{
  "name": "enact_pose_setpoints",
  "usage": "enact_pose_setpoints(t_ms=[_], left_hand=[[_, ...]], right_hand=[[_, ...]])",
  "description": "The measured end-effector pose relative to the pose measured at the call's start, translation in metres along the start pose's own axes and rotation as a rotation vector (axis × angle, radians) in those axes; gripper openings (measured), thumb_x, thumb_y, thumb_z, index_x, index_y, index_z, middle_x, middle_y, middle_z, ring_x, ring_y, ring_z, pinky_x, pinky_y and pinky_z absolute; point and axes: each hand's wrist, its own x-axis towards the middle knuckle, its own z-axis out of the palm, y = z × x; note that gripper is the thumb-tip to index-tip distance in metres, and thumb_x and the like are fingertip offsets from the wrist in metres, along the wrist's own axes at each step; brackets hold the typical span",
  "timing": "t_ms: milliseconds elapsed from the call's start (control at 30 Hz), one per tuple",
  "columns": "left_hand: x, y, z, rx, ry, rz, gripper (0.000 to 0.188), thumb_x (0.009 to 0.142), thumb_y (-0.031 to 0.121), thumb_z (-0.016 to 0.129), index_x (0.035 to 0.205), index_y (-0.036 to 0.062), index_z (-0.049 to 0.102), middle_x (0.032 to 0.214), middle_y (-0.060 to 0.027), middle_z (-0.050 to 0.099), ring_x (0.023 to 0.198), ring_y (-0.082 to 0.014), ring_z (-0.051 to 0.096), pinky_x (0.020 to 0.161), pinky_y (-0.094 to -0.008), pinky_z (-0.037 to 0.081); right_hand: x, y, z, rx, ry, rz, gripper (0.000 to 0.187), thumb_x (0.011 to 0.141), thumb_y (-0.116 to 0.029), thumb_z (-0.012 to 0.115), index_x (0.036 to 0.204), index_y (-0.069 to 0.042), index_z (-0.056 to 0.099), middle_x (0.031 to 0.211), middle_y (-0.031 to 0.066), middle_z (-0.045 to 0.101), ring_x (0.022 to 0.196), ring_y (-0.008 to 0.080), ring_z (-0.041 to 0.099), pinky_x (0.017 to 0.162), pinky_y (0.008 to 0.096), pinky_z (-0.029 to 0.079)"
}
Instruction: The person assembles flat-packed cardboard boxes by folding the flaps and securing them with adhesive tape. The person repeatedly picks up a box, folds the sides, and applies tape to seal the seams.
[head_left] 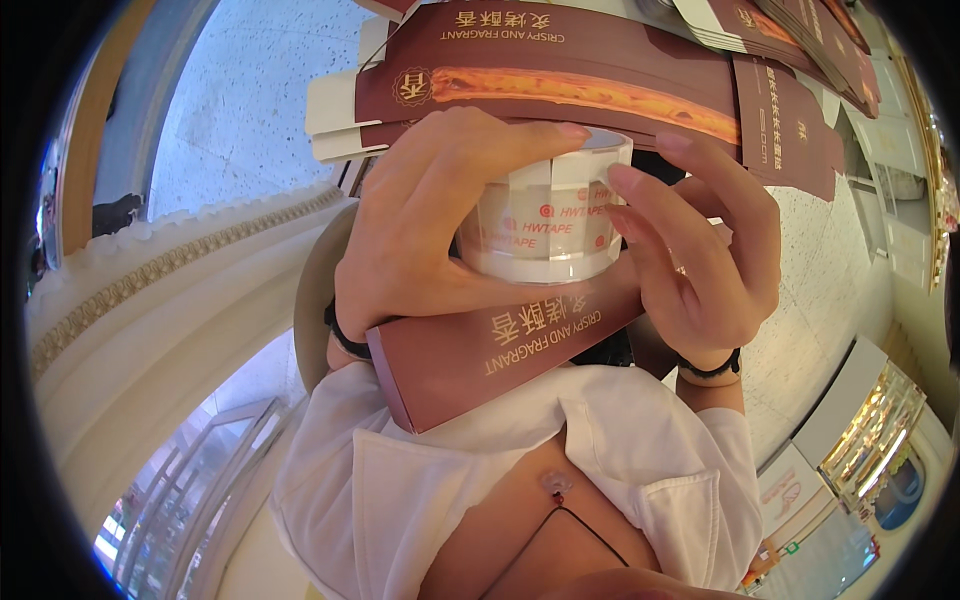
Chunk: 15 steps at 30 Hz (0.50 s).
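Observation:
A wide roll of clear tape (560, 225) with red print is held up in front of my chest. My left hand (420, 205) wraps round its left side, with the thumb below and fingertips over the top. At the roll's right edge, my right hand (715, 255) has curled fingers, and the fingertips pinch at the tape there; whether a loose end lies between them is too small to see. Beneath both hands a long dark-red carton (480, 365) lies slanted against my shirt, its left end tilted toward me. The roll hides part of this carton.
Beyond my hands lies a flat dark-red carton (560, 75) with a picture of a long baked stick. More folded cartons (780, 40) are stacked at the far right. A pale moulded counter edge (180, 270) curves along the left. A lit display case (875, 430) stands at right.

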Motion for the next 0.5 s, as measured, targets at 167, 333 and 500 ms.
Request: enact_pose_setpoints(t_ms=[167, 333, 500], left_hand=[[0.002, 0.006, 0.008, 0.165, 0.040, 0.175, 0.058, 0.049, 0.017, 0.087, 0.102, 0.0040, 0.067, 0.089, -0.0077, 0.063, 0.063, -0.0182, 0.053, 0.054, -0.0291, 0.042], [0.002, -0.004, 0.002, 0.205, 0.000, 0.327, 0.052, 0.047, 0.020, 0.088, 0.091, 0.0003, 0.069, 0.088, -0.0096, 0.062, 0.058, -0.0132, 0.044, 0.046, -0.0258, 0.033], [-0.001, 0.004, 0.005, 0.151, 0.125, 0.174, 0.057, 0.047, 0.017, 0.087, 0.101, 0.0130, 0.072, 0.066, 0.0005, 0.040, 0.053, -0.0132, 0.041, 0.045, -0.0249, 0.033]], right_hand=[[0.001, -0.006, -0.003, -0.024, -0.007, 0.006, 0.030, 0.064, 0.005, 0.078, 0.091, -0.003, 0.070, 0.103, 0.0136, 0.059, 0.062, 0.0132, 0.056, 0.053, 0.0233, 0.045], [0.000, -0.014, -0.005, -0.180, 0.041, -0.073, 0.029, 0.063, 0.004, 0.078, 0.089, -0.009, 0.071, 0.095, 0.0072, 0.057, 0.063, 0.0143, 0.052, 0.051, 0.0234, 0.042], [-0.004, -0.017, -0.005, -0.283, 0.034, -0.177, 0.029, 0.063, 0.001, 0.078, 0.088, -0.012, 0.072, 0.092, 0.0039, 0.053, 0.062, 0.0149, 0.050, 0.050, 0.0233, 0.042]])
